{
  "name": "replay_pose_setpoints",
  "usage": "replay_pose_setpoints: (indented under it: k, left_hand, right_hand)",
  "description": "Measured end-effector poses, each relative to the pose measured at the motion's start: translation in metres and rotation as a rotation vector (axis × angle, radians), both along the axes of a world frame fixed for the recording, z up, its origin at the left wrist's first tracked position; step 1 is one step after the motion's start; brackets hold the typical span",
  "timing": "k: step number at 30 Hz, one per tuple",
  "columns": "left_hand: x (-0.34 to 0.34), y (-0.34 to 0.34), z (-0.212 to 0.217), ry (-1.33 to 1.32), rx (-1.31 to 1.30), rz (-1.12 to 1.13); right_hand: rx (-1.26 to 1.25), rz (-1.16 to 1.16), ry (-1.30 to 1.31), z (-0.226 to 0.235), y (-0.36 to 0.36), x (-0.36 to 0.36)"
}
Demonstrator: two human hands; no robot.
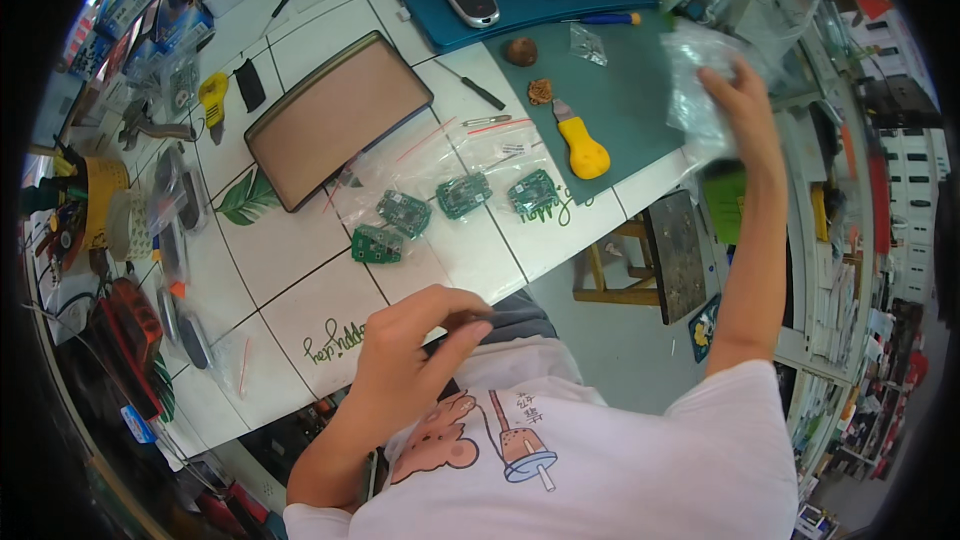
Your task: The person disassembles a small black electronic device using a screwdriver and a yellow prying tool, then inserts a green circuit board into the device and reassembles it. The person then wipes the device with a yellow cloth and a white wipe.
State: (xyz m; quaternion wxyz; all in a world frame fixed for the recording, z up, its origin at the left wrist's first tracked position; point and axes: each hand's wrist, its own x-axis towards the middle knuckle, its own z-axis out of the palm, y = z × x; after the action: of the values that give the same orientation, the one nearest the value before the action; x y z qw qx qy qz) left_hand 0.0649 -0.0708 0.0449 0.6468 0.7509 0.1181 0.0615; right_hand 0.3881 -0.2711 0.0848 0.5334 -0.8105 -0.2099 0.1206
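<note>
White printed shirt (630, 440) right below us, and just ahead of it our left hand (405, 345) hovers around the table's near edge, elbow bent, wrist cocked, fingers curled toward the thumb. Nothing shows in it, though whether thumb and fingertip actually meet we cannot tell. Straight ahead of that hand lie four green circuit boards (463, 196) among clear sleeves, so our best bet is to move it gently and not brush them.

Farther out, the yellow-handled blade (588, 155) sits on the green mat (640, 125), left of and closer in than our right hand (742, 105). And what a reach from that one! The arm stretches forward, almost straight, fingers closed over a crumpled clear plastic bag (692, 90) that spreads mostly to their left, across the mat's right edge. Film like this probably slips, so we want a firm pinch on a thick fold, then a lift before any pull, keeping it off the blade and free of the plastic heap (775, 10) just beyond our fingers.
</note>
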Motion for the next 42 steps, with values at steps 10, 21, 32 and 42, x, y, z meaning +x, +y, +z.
replay_pose_setpoints:
  k: [10, 21, 32, 42]
  left_hand:
    - [-0.017, 0.018, 0.002, 0.042, 0.004, 0.17]
    - [-0.043, 0.028, -0.002, -0.013, -0.071, 0.387]
    - [-0.044, 0.031, 0.002, -0.12, -0.087, 0.407]
    - [-0.07, 0.03, -0.003, -0.088, -0.058, 0.461]
  right_hand:
    - [-0.325, 0.177, -1.086, -0.04, 0.079, 0.078]
    - [-0.557, -0.091, -1.258, -0.004, 0.102, 0.052]
    - [-0.599, 0.082, -1.057, -0.048, 0.034, 0.02]
    - [-0.699, 0.093, -0.775, -0.117, 0.027, 0.056]
